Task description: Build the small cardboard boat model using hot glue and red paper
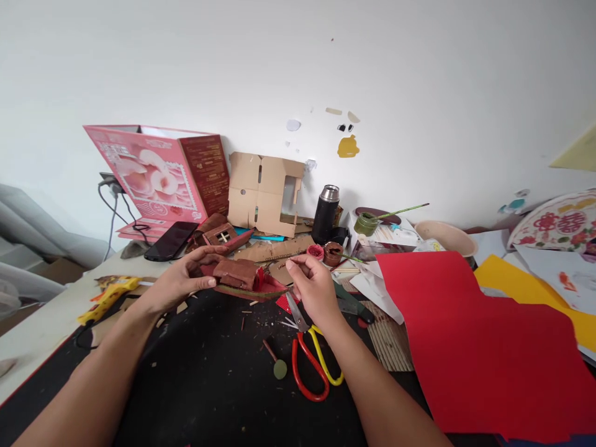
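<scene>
My left hand [186,276] grips the left end of a small model boat [238,274], thumb in front and fingers behind. The boat has a brown cabin with a curved roof, a reddish deck and a greenish lower edge. Beside its right end, my right hand [316,288] is closed in a pinch on a small brown piece [281,266], whose exact kind I cannot make out. Scissors [310,366] with one red and one yellow handle lie below that hand. A brown stick with a green disc [279,369] rests nearby on the black mat [209,385].
To the left lie a yellow glue gun [109,298] and a phone [171,241]. Behind are a second brown model [221,236], cut cardboard [265,192], a black flask [325,214] and paint jars [333,253]. Red card [484,347] covers the right side.
</scene>
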Tool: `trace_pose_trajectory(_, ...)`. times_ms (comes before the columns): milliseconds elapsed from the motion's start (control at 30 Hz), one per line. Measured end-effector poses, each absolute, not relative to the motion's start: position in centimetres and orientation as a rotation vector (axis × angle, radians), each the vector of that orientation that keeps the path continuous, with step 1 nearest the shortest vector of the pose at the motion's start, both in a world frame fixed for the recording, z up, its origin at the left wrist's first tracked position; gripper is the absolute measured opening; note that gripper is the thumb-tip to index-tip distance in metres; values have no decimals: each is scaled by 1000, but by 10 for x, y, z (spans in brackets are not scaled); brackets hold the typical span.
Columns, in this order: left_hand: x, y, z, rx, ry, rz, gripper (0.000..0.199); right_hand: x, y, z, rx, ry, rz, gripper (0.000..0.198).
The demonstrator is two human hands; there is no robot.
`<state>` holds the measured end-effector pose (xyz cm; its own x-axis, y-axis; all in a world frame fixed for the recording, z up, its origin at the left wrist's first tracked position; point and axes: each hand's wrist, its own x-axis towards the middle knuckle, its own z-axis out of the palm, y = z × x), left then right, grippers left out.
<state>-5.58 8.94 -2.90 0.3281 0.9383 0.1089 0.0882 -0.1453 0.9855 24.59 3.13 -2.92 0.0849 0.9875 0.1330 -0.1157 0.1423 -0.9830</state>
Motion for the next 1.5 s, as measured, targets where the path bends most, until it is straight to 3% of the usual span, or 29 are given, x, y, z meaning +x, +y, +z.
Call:
trace_pose_trajectory(367, -37, 86, -39, 1139, 817, 1189, 75, 243, 29, -35, -1104, -1241, 1069, 36)
trace_pose_trajectory(1500, -30, 88, -42, 1114, 843, 1237, 74, 227, 14, -40, -1238, -1720, 770, 21)
